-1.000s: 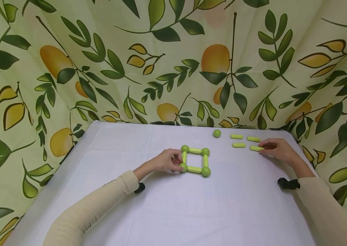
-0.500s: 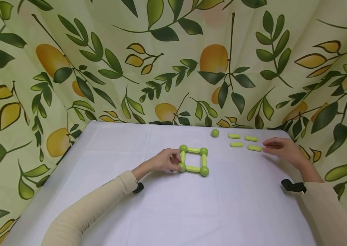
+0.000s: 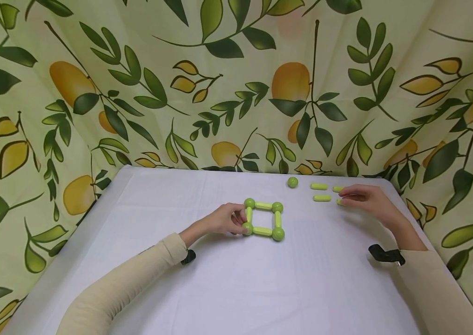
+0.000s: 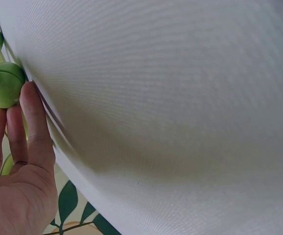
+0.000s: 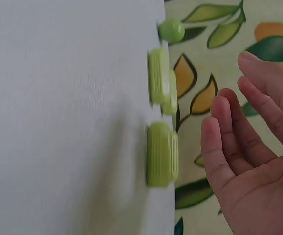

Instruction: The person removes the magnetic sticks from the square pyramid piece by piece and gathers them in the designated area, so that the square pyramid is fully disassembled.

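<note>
Right hand (image 3: pixel 364 199) has slid back in over the loose rods (image 3: pixel 321 198); half a second ago it sat clear to their right. Its fingers are straight, nothing gripped, and it now covers the two nearest rods, so contact can't be judged. Left hand (image 3: pixel 228 218) hasn't budged, fingers curled on the square (image 3: pixel 263 218) at its near-left ball (image 4: pixel 5 84), mid-surface (image 3: pixel 236 279). A spare ball (image 3: pixel 293 182) waits at the far edge.
</note>
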A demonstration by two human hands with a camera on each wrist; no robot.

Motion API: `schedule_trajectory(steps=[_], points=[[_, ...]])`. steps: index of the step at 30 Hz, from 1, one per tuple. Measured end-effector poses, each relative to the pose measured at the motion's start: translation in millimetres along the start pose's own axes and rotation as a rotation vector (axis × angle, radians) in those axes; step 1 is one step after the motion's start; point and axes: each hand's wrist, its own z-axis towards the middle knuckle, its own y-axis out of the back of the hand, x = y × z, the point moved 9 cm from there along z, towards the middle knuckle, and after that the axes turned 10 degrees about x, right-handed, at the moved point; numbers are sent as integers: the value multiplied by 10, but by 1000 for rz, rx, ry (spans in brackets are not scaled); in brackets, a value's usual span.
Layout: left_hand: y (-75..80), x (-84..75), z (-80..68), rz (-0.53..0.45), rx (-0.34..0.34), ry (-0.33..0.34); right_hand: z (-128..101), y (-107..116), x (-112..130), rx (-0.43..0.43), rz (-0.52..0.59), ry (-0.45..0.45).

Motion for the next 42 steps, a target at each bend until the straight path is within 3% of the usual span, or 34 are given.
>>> schedule_trajectory(steps=[15,23,33,42], points=[[0,-1,0,5,-6,4,443,-790,315,210,128,1],[0,-30,-17,19,-18,-14,584,-1244,380,365,195,-13],[-18,-63,-19,29,-36,-28,642,-1407,463,413,233,-16],[-64,-50,2,-28,-64,3,648,-1406,428,373,264,-67]])
